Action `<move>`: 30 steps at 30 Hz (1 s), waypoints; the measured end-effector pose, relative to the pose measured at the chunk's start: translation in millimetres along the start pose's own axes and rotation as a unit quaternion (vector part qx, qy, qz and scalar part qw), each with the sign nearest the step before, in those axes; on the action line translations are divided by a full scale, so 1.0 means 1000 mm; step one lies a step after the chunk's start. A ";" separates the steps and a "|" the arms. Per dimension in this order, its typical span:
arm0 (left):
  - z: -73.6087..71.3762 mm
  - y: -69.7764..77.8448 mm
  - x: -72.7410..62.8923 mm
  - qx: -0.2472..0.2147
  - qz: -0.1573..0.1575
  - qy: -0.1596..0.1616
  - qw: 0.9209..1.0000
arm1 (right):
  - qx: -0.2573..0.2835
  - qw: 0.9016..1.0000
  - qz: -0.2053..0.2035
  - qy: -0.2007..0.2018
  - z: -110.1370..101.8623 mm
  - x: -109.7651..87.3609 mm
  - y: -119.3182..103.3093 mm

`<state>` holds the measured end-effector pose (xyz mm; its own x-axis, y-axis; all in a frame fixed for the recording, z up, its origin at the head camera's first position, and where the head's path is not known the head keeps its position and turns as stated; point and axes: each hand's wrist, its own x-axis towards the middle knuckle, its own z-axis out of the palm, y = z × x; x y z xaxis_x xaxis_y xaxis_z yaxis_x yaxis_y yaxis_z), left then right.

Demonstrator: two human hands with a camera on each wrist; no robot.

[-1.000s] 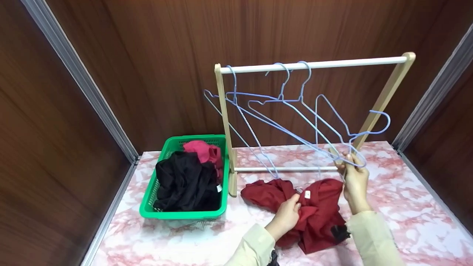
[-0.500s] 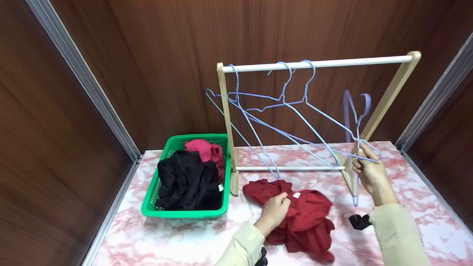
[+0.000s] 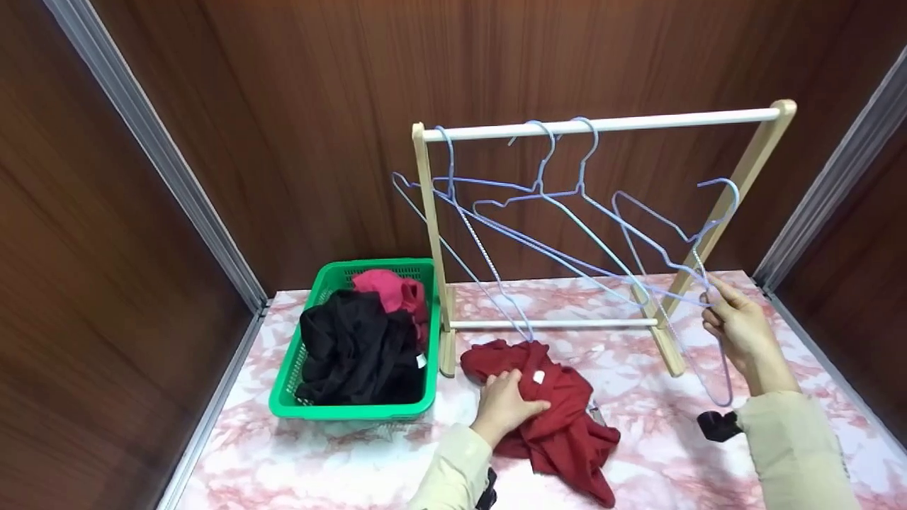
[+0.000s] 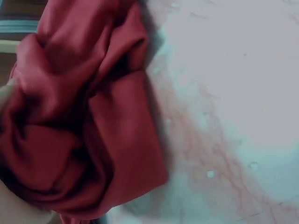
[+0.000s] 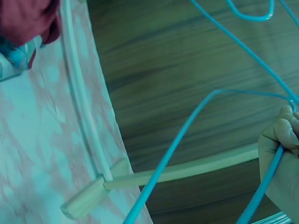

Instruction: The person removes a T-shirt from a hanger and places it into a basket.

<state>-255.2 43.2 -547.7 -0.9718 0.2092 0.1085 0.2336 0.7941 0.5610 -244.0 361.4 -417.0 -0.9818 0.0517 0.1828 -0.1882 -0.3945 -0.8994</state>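
A crumpled dark red garment [image 3: 560,418] with a white label lies on the table. My left hand [image 3: 504,407] rests on its left part, thumb spread away from the fingers. In the left wrist view, folds of the red garment [image 4: 126,135] fill the left side, with only bits of the hand at the edge. My right hand [image 3: 740,329] pinches a blue-purple wire hanger [image 3: 728,368] in front of the rack's right post, hook upward. The right wrist view has the right hand [image 5: 282,144] gripping the hanger wire.
A wooden rack with a white top rail [image 3: 659,122] stands at the back, several wire hangers [image 3: 496,227] on it. Left of it, a green basket [image 3: 354,411] holds a black garment [image 3: 354,347] and a pink one [image 3: 390,290]. Wood-grain walls [image 3: 283,106] enclose the table.
My right hand has moved right with the hanger, which has turned. The left hand has shifted left, its fingers loosening and spreading, and the red garment has shifted left with it.
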 end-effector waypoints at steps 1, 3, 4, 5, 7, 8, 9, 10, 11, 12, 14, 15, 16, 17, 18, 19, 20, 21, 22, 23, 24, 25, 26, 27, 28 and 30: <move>0.002 -0.001 -0.001 0.008 0.002 -0.003 1.000 | -0.007 1.000 0.003 -0.001 -0.001 -0.001 -0.002; 0.005 -0.002 -0.004 0.005 0.001 -0.017 1.000 | -0.025 1.000 0.008 0.000 -0.004 -0.002 -0.005; 0.006 -0.003 -0.005 -0.005 -0.001 -0.029 1.000 | -0.037 0.999 0.010 0.004 -0.005 -0.002 -0.007; 0.008 -0.004 -0.006 -0.013 -0.004 -0.041 0.999 | -0.053 0.998 0.011 0.011 -0.006 -0.002 -0.009; 0.010 -0.006 -0.007 -0.021 -0.003 -0.066 0.998 | -0.078 0.997 0.014 0.024 -0.007 -0.004 -0.013; 0.011 -0.007 -0.008 -0.020 0.000 -0.076 0.997 | -0.092 0.995 0.014 0.032 -0.008 -0.005 -0.016; 0.012 -0.007 -0.008 -0.012 0.004 -0.080 0.997 | -0.103 0.994 0.015 0.038 -0.008 -0.005 -0.018; 0.012 -0.007 -0.009 0.003 0.010 -0.078 0.997 | -0.109 0.993 0.015 0.043 -0.007 -0.005 -0.020; 0.013 -0.007 -0.009 0.026 0.018 -0.070 0.997 | -0.113 0.992 0.014 0.049 -0.006 -0.005 -0.022; 0.014 -0.007 -0.010 0.052 0.027 -0.058 0.997 | -0.116 0.992 0.012 0.053 -0.005 -0.006 -0.024; 0.015 -0.007 -0.010 0.093 0.041 -0.034 0.994 | -0.121 0.991 0.007 0.061 -0.002 -0.005 -0.029; 0.016 -0.007 -0.011 0.111 0.046 -0.023 0.993 | -0.121 0.991 0.004 0.064 0.000 -0.005 -0.031; 0.016 -0.007 -0.011 0.126 0.050 -0.012 0.991 | -0.122 0.990 0.001 0.066 0.003 -0.005 -0.034; 0.017 -0.008 -0.011 0.137 0.053 -0.006 0.989 | -0.124 0.990 -0.003 0.068 0.005 -0.004 -0.036; 0.017 -0.008 -0.011 0.144 0.055 -0.003 0.988 | -0.128 0.989 -0.007 0.070 0.007 -0.004 -0.039; 0.017 -0.008 -0.010 0.146 0.055 -0.001 0.988 | -0.133 0.988 -0.012 0.073 0.010 -0.004 -0.041; 0.017 -0.008 -0.010 0.146 0.054 -0.001 0.988 | -0.135 0.988 -0.018 0.075 0.012 -0.004 -0.043; 0.017 -0.008 -0.010 0.147 0.054 -0.001 0.988 | -0.137 0.987 -0.023 0.077 0.014 -0.004 -0.045; 0.016 -0.009 -0.010 0.146 0.052 0.000 0.988 | -0.140 0.987 -0.029 0.080 0.016 -0.003 -0.047; 0.015 -0.009 -0.010 0.142 0.053 0.002 0.988 | -0.143 0.986 -0.035 0.084 0.019 -0.003 -0.049; 0.013 -0.008 -0.009 0.137 0.054 0.005 0.989 | -0.147 0.984 -0.040 0.089 0.020 -0.002 -0.051; 0.010 -0.008 -0.009 0.131 0.054 0.009 0.990 | -0.151 0.983 -0.046 0.094 0.022 -0.002 -0.053; 0.008 -0.008 -0.009 0.127 0.058 0.021 0.990 | -0.154 0.982 -0.051 0.098 0.024 -0.001 -0.056; 0.005 -0.007 -0.009 0.119 0.057 0.027 0.991 | -0.157 0.980 -0.055 0.105 0.026 -0.001 -0.059; 0.001 -0.007 -0.008 0.108 0.056 0.034 0.992 | -0.157 0.980 -0.060 0.111 0.028 0.000 -0.061; -0.008 -0.006 -0.007 0.082 0.053 0.047 0.994 | -0.154 0.978 -0.067 0.127 0.031 0.001 -0.067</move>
<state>-250.4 33.1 -545.4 -0.9384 0.2478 0.2408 0.3288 0.8544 0.4023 -231.4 358.8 -344.5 -0.9153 0.3249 0.2382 -0.2759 -0.0748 -0.9583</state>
